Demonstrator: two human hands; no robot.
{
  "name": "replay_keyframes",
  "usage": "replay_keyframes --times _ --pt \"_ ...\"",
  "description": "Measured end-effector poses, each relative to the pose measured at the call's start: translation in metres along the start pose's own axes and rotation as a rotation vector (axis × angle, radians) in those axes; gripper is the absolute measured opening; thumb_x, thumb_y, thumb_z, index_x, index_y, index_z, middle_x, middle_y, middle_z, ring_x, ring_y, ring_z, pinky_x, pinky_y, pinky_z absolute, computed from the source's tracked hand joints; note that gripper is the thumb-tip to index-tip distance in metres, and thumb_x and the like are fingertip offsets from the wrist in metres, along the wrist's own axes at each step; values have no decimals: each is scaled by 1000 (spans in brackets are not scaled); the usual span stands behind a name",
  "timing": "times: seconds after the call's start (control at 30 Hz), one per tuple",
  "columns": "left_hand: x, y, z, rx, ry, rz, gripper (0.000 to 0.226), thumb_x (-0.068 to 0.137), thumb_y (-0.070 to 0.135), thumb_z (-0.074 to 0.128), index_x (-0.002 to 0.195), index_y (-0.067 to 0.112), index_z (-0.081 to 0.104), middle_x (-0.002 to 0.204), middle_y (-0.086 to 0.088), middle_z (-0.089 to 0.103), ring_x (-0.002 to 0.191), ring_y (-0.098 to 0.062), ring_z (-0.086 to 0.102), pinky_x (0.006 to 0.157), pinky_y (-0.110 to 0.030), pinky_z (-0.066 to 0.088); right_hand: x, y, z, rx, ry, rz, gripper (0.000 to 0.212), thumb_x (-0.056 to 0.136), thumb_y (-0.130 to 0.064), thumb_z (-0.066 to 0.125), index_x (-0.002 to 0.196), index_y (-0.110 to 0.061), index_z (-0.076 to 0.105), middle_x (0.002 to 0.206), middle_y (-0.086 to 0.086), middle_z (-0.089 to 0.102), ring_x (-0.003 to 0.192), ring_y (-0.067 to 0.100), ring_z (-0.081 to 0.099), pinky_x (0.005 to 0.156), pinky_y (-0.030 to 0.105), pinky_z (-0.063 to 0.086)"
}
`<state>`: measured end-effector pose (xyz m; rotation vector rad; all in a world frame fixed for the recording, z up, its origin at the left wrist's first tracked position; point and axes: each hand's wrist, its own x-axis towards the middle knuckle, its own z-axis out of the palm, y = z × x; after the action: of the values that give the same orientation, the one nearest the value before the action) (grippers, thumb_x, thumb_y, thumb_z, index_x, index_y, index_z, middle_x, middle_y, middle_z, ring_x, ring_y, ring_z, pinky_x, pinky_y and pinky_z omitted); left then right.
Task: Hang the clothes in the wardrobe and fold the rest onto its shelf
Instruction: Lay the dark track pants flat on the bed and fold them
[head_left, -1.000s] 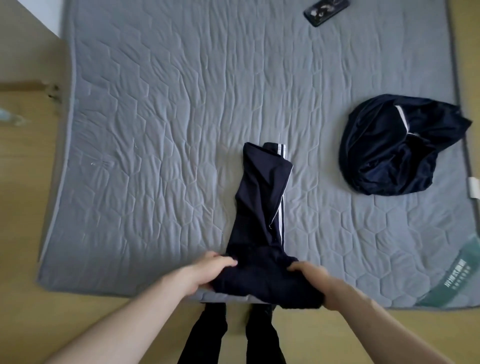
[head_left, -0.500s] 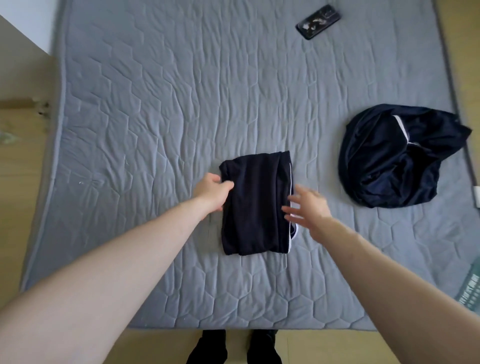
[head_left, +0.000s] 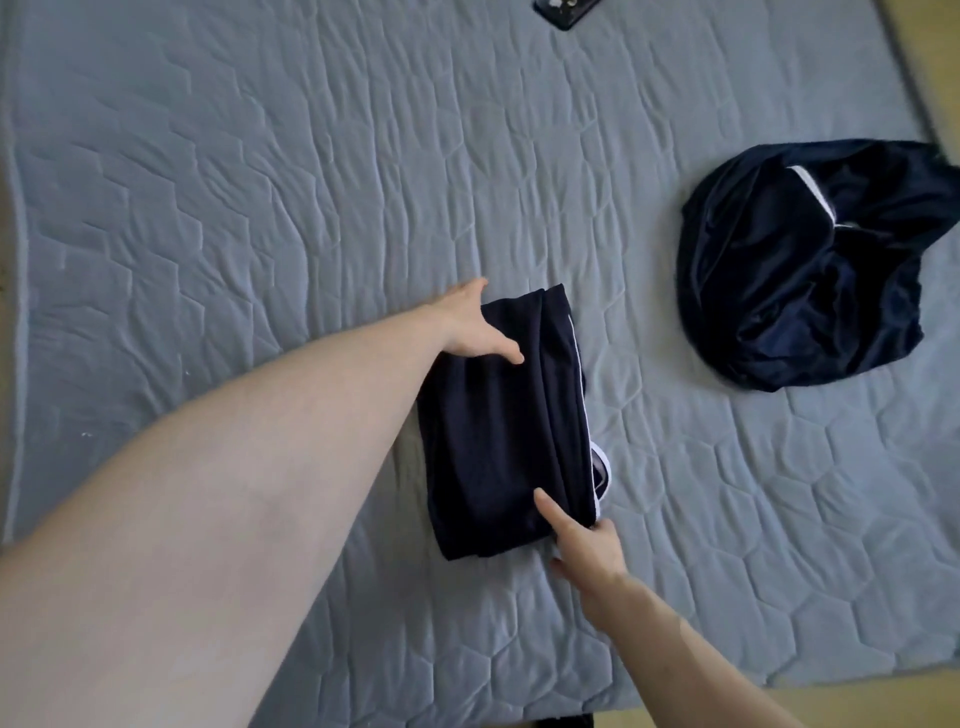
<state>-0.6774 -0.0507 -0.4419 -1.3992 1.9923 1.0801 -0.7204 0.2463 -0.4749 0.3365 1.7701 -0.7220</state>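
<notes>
Dark navy trousers (head_left: 498, 431) with a white side stripe lie folded into a compact rectangle on the grey quilted mattress (head_left: 260, 182). My left hand (head_left: 470, 325) is at their far left corner, thumb lying on top of the fabric, one finger straight beside the edge, the others hidden under the cloth. My right hand (head_left: 582, 545) holds the near right corner, thumb on top and fingers tucked beneath. A second dark navy garment (head_left: 810, 270) with a white stripe lies crumpled in a heap to the right, apart from both hands.
A black phone (head_left: 566, 8) lies at the far edge of the view on the mattress. The mattress's near edge meets a wooden floor (head_left: 883, 696) at the bottom right. No wardrobe or shelf is in view.
The long trousers were folded over into a short rectangle. Since half a second ago my left hand has stayed at the far left corner, and my right hand has dropped to the near right corner and taken hold.
</notes>
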Motion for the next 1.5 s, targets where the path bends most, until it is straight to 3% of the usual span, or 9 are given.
replay_keyframes --times 0.3,0.47,0.57,0.6,0.7,0.83,1.0,1.2,1.5 --pt "6 -38 32 -100 -119 -153 75 49 62 84 113 28 64 111 4 72 94 -20 70 91 -38 56 33 0 -33 245 175 -147 23 91 -14 72 112 -17 64 111 10 75 90 18 70 84 36 56" --pt "-17 -73 45 -145 -65 -136 50 53 60 79 91 28 72 96 5 74 85 -17 71 69 -30 52 13 -18 -58 -324 285 -573 84 86 -38 81 153 -26 32 148 -3 41 125 11 51 106 35 44" --pt "-15 -83 47 -185 96 -48 32 69 50 81 75 24 64 111 2 60 100 -21 66 75 -31 47 13 -40 -54 -590 206 -750 43 90 -36 75 130 -32 59 125 -15 61 117 10 55 99 31 47" --pt "-12 -83 46 -177 130 -14 32 72 49 81 78 24 62 121 4 53 110 -20 60 87 -33 47 15 -47 -49 -624 178 -726 14 94 -34 71 107 -33 67 102 -16 67 102 13 61 86 33 51" --pt "-5 -72 43 -196 148 53 30 77 49 80 87 25 66 139 6 46 123 -14 51 103 -33 42 27 -67 -39 -611 96 -575 34 104 -27 55 71 -19 54 64 -6 56 71 21 57 61 32 44" --pt "2 -50 46 -312 114 18 37 75 54 77 93 23 69 113 5 67 93 -12 67 74 -29 48 40 -79 -38 -489 -36 -286 28 109 -31 42 103 -18 66 98 6 70 87 24 66 74 35 54" --pt "8 -38 51 -384 10 -68 44 73 67 72 105 37 69 105 10 75 91 -14 72 84 -32 55 48 -48 -44 -495 347 -377 62 99 -49 57 148 -16 38 146 12 50 135 35 48 115 50 37" --pt "0 -49 63 -413 84 -173 84 81 63 71 145 16 42 137 -1 59 119 -27 61 106 -45 47 11 13 -19 367 286 -175 84 83 -65 73 147 -25 36 130 -6 53 111 11 59 94 29 43" --pt "-57 -126 98 -524 -117 -378 48 94 53 60 127 18 64 123 -3 69 100 -19 65 94 -35 51 32 -23 -26 -36 111 -344 30 100 -45 59 129 -40 65 119 -17 69 113 4 64 103 28 47"
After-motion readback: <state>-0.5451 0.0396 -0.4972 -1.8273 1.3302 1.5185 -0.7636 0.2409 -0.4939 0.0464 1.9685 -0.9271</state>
